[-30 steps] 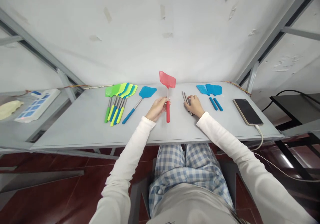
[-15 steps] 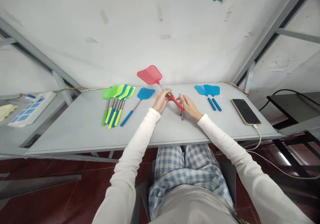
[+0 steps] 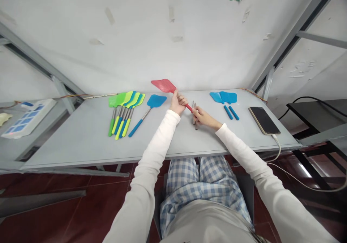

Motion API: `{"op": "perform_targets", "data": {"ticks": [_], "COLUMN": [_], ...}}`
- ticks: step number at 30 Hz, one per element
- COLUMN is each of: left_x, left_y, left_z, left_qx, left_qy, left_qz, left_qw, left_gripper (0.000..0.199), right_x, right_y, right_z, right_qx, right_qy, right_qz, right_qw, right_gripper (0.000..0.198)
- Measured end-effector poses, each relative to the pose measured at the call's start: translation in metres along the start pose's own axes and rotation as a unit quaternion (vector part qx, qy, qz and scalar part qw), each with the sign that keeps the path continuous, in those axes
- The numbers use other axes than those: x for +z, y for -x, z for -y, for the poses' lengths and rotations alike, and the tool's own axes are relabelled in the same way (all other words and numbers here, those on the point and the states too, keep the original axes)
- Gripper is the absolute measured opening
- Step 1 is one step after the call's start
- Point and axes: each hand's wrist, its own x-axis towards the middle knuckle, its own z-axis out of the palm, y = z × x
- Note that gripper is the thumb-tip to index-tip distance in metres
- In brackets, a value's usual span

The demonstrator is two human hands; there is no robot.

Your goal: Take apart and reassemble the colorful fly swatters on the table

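A red fly swatter [image 3: 164,85] is held slantwise over the table, its flap up and to the left. My left hand [image 3: 179,102] is wrapped round its shaft just below the flap. Lower down, my right hand [image 3: 204,118] grips the red handle [image 3: 189,107] at its end. Beneath and beside the right hand lie metal tubes [image 3: 196,126], partly hidden by the fingers. Left of my hands a blue fly swatter [image 3: 156,101] rests by itself on the table. Farther left lies a fanned row of several green, yellow and blue fly swatters [image 3: 122,113].
Two blue flaps [image 3: 228,97] and two blue handles [image 3: 233,113] lie to the right on the grey table [image 3: 151,147]. Near the right edge is a phone [image 3: 264,120] with a white cable [image 3: 279,149]. A white power strip [image 3: 27,118] sits far left; a wall [image 3: 135,55] stands behind.
My left hand has slid up the shaft, close under the flap. The flap has tilted and appears narrower, and my right hand now closes round the end of the red handle.
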Motion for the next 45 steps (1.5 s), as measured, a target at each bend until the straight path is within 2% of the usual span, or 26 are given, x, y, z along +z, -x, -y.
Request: {"op": "perform_targets", "data": {"ticks": [4,8,11,14,16,17,19,21,23,25,27,28,29,30,32,34,35,36,38,40,42,45], "left_x": [0.007,0.016,0.016,0.005,-0.005,-0.010,-0.019,-0.026,-0.030,-0.032,-0.032,-0.031,-0.029,-0.028,-0.023,-0.017,-0.014,-0.012,-0.009,-0.008,-0.007,-0.005], "left_y": [-0.005,-0.012,-0.018,-0.019,-0.015,-0.012,-0.004,0.004,0.012,0.021,0.029,0.033,0.037,0.040,0.045,0.049,0.050,0.051,0.055,0.058,0.061,0.063], "left_z": [0.001,0.005,-0.011,-0.044,-0.062,-0.067,-0.067,-0.055,-0.038,-0.021,-0.007,-0.002,0.003,0.007,0.015,0.023,0.028,0.034,0.045,0.056,0.066,0.074], "left_qx": [-0.003,0.008,0.035,0.095,0.110,0.100,0.048,-0.014,-0.051,-0.058,-0.054,-0.053,-0.055,-0.063,-0.095,-0.133,-0.146,-0.149,-0.126,-0.080,-0.034,0.008], "left_qy": [-0.012,-0.045,-0.050,-0.054,-0.068,-0.078,-0.107,-0.150,-0.203,-0.255,-0.298,-0.314,-0.325,-0.332,-0.335,-0.329,-0.328,-0.329,-0.339,-0.356,-0.371,-0.379], "left_qz": [-0.028,-0.011,-0.007,-0.030,-0.035,-0.032,-0.014,0.014,0.043,0.068,0.096,0.112,0.130,0.150,0.186,0.215,0.223,0.227,0.219,0.197,0.163,0.116], "left_qw": [1.000,0.999,0.998,0.994,0.991,0.991,0.993,0.988,0.977,0.963,0.948,0.941,0.935,0.929,0.919,0.910,0.906,0.905,0.906,0.910,0.914,0.918], "left_gripper": [0.047,0.045,0.044,0.046,0.048,0.048,0.048,0.045,0.038,0.028,0.021,0.020,0.020,0.022,0.027,0.030,0.032,0.033,0.035,0.036,0.034,0.032], "right_x": [0.002,0.007,0.008,-0.006,-0.025,-0.036,-0.058,-0.075,-0.084,-0.087,-0.085,-0.083,-0.082,-0.079,-0.073,-0.065,-0.060,-0.055,-0.045,-0.037,-0.032,-0.030], "right_y": [0.010,0.017,0.032,0.052,0.060,0.060,0.055,0.045,0.037,0.033,0.031,0.030,0.029,0.027,0.019,0.007,0.001,-0.005,-0.016,-0.026,-0.033,-0.043], "right_z": [0.012,0.020,0.020,0.012,0.003,-0.003,-0.015,-0.026,-0.035,-0.042,-0.046,-0.046,-0.044,-0.040,-0.027,-0.012,-0.004,0.003,0.012,0.017,0.019,0.020], "right_qx": [0.010,0.021,0.020,0.010,0.018,0.014,-0.008,0.000,0.031,0.058,0.063,0.057,0.046,0.035,0.008,-0.015,-0.023,-0.035,-0.067,-0.089,-0.085,-0.057], "right_qy": [-0.091,-0.204,-0.233,-0.141,-0.014,0.065,0.226,0.361,0.464,0.528,0.553,0.550,0.535,0.504,0.382,0.176,0.060,-0.041,-0.190,-0.273,-0.312,-0.334], "right_qz": [0.032,0.058,0.082,0.061,-0.007,-0.057,-0.194,-0.274,-0.300,-0.308,-0.322,-0.330,-0.339,-0.344,-0.329,-0.260,-0.208,-0.164,-0.139,-0.177,-0.231,-0.281], "right_qw": [0.995,0.977,0.969,0.988,1.000,0.996,0.955,0.891,0.833,0.789,0.766,0.765,0.773,0.792,0.863,0.949,0.976,0.985,0.970,0.942,0.918,0.898], "right_gripper": [0.042,0.043,0.041,0.040,0.037,0.033,0.025,0.019,0.016,0.018,0.021,0.022,0.024,0.027,0.034,0.043,0.048,0.051,0.047,0.041,0.037,0.034]}}
